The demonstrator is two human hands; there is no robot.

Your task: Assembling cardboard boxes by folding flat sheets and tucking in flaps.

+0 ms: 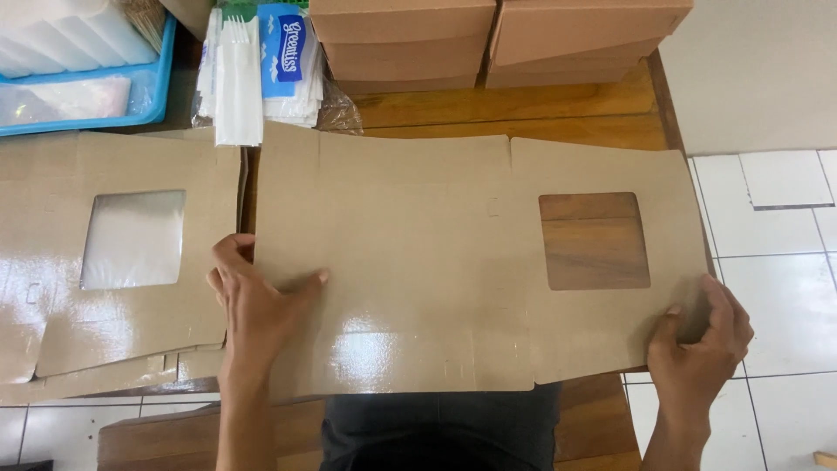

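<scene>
A flat, unfolded brown cardboard box blank with a square window cut-out (pixel 418 262) lies across the wooden table (pixel 523 109). The left hand (pixel 257 301) presses flat on its near left edge, fingers spread. The right hand (pixel 702 340) pinches its near right corner. To the left lies a stack of similar windowed blanks (pixel 113 262); folded cardboard boxes (pixel 497 39) stand at the far side.

Wooden table (pixel 523 109) under flat cardboard box blanks (pixel 410 253) (glossy, windowed), folded boxes (pixel 405 39), blue tray (pixel 139 109)
</scene>
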